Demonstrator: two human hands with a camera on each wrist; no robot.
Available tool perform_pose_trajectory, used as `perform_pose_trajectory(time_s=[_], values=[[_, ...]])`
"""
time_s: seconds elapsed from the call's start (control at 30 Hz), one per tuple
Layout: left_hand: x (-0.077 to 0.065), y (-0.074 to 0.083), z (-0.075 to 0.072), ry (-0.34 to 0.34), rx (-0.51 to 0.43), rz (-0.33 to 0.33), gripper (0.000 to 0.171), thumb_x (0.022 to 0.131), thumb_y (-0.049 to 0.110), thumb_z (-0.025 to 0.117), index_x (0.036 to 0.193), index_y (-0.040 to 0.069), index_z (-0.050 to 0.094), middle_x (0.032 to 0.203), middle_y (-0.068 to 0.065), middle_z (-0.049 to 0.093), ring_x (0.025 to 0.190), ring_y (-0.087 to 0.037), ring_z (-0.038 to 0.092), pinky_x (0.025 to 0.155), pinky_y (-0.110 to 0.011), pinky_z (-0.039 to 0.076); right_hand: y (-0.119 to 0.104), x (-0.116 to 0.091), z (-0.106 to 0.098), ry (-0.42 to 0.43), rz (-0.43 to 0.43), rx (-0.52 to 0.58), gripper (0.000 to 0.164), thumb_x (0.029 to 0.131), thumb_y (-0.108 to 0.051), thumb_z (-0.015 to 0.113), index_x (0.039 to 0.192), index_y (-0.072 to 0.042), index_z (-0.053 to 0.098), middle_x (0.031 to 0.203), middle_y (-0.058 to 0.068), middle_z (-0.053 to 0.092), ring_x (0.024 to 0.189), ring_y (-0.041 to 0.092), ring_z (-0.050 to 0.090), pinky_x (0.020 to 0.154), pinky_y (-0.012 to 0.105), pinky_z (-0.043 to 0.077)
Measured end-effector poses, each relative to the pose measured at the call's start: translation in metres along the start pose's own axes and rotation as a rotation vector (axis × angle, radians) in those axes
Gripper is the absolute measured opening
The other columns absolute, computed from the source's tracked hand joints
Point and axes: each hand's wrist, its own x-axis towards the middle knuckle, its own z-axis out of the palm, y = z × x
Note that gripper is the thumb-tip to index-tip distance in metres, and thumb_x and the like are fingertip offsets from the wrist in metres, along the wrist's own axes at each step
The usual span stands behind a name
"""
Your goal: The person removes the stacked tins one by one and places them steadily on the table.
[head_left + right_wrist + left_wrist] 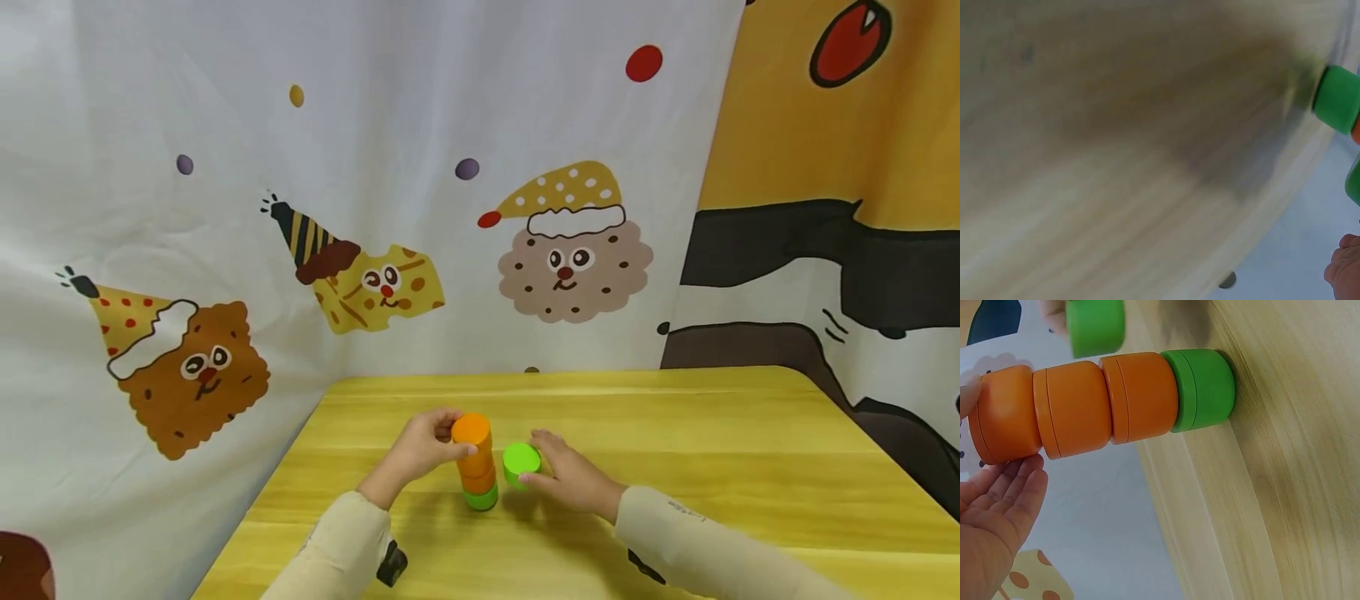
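A stack of round, lidded-looking blocks stands upright on the table: three orange blocks [477, 471] above a green block [481, 501]. My left hand [422, 452] is at the top of the stack, thumb on one side and fingers on the other side of the topmost orange block [1009, 415]. Just right of the stack, my right hand [576, 482] holds a second green block [521, 461] between thumb and fingers, raised off the table. That block [1095, 326] appears beside the stack in the left wrist view. The right wrist view catches only part of the right hand [1346, 269].
The wooden table [675, 433] extends around the stack, widest to the right. Behind it and on the left hangs a white cloth [390, 150] printed with cartoon figures. A dark object [392, 564] shows beside the left sleeve.
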Motion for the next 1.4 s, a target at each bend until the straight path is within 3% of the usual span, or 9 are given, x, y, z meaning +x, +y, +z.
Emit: perform_pose_trajectory(time_s=[0.33,0.67,1.03,1.4], values=[[0.003,0.001,0.001,0.001,0.022,-0.011,0.052,0.078,0.029,0.076,0.118,0.003,0.057,0.107,-0.006,0.062,0.094,-0.018,0.058,0.079,-0.033,0.053,0.012,-0.001,0.01,-0.022,0.003,-0.013,0.067,0.089,-0.049,0.056,0.133,0.0,0.044,0.145,0.026,0.03,0.135,0.044,0.023,0.108,0.06,0.02],[0.002,0.001,0.002,-0.001,0.017,-0.024,0.054,0.077,0.028,0.076,0.12,0.002,0.056,0.109,-0.007,0.062,0.095,-0.019,0.058,0.08,-0.033,0.053,0.019,-0.002,0.022,-0.03,0.012,-0.036,0.053,0.088,-0.043,0.059,0.12,-0.001,0.05,0.139,0.031,0.035,0.132,0.046,0.027,0.11,0.057,0.017],[0.0,-0.002,0.004,-0.009,0.006,-0.022,0.05,0.078,0.027,0.076,0.118,0.004,0.057,0.107,-0.006,0.062,0.093,-0.018,0.059,0.079,-0.032,0.053,0.023,-0.004,0.028,-0.056,0.042,-0.043,0.059,0.088,-0.043,0.06,0.122,0.004,0.049,0.138,0.032,0.036,0.131,0.047,0.028,0.11,0.057,0.018],[0.0,0.001,0.001,-0.003,0.009,-0.022,0.05,0.078,0.027,0.076,0.118,0.003,0.057,0.107,-0.007,0.062,0.093,-0.018,0.059,0.079,-0.033,0.053,0.021,-0.003,0.027,-0.06,0.018,-0.066,0.053,0.085,-0.035,0.066,0.119,0.003,0.05,0.136,0.033,0.037,0.13,0.047,0.03,0.109,0.057,0.019]])
